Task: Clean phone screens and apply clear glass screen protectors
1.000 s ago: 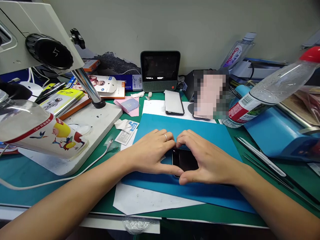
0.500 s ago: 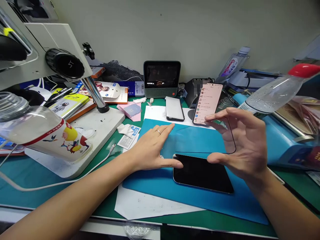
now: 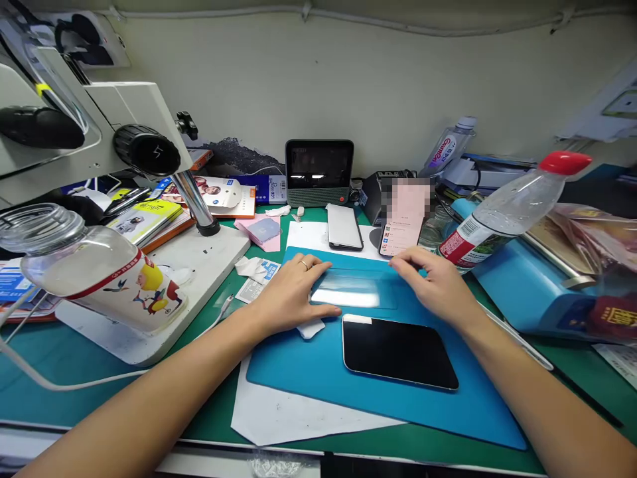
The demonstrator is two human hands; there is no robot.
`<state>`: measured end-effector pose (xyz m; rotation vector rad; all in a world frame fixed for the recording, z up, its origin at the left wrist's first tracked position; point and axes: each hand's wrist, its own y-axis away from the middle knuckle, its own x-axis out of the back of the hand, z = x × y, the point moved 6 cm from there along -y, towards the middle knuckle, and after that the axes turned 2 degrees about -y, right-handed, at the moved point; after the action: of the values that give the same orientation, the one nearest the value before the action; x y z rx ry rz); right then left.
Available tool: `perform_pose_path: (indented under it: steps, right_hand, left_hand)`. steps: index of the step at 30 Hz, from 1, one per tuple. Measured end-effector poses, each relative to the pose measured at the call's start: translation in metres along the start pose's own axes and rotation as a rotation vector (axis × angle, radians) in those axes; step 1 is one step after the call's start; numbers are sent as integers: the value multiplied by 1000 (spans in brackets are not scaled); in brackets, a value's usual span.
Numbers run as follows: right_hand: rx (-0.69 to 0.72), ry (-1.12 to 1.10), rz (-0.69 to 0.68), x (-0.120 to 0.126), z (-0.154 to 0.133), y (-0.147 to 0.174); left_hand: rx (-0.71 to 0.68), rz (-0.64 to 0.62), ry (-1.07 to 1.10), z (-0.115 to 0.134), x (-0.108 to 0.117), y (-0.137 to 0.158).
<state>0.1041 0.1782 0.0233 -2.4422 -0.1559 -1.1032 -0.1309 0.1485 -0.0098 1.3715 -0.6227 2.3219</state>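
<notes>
A clear glass screen protector (image 3: 355, 290) lies low over the blue mat, bright with reflected light. My left hand (image 3: 293, 292) is at its left end, thumb and fingers spread apart. Bent fingers of my right hand (image 3: 432, 282) close at the protector's upper right corner; the exact contact is partly hidden. Just in front of the protector, a phone (image 3: 398, 352) with a dark screen rests flat on the mat (image 3: 308, 372). Under my left thumb is a crumpled white wipe (image 3: 311, 328).
A lit phone (image 3: 404, 222) leans at the back, beside a white-faced phone-shaped panel (image 3: 344, 228). A smart display (image 3: 319, 174) stands by the wall. The microscope stand (image 3: 219, 255) and a glass jar (image 3: 109, 279) are left; a red-capped bottle (image 3: 517, 202) tilts at right.
My right hand has come down and away from above the dark phone, and the protector is now lower, nearly level with the mat. My left hand has shifted slightly left. The view has tilted up.
</notes>
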Motion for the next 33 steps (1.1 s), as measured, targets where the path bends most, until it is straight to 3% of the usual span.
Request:
perform_pose_path:
  steps: [4,10,15,26,33]
  right_hand:
    - [-76,158,-139,-9,7,-3]
    - [-198,300,-118,-4,30,-4]
    - [-98,258,-45,3,37,-4]
    - [100,384,-227,5,55,2]
    - [114,390,-183,6,64,3]
  left_hand:
    - [4,-17,-15,2,0,0]
    - [7,-25,-23,2,-2,1]
    - [20,-24,-11,1,-2,1]
    - [41,-31,6,-1,-3,2]
    - [38,-55,-9,0,-3,2]
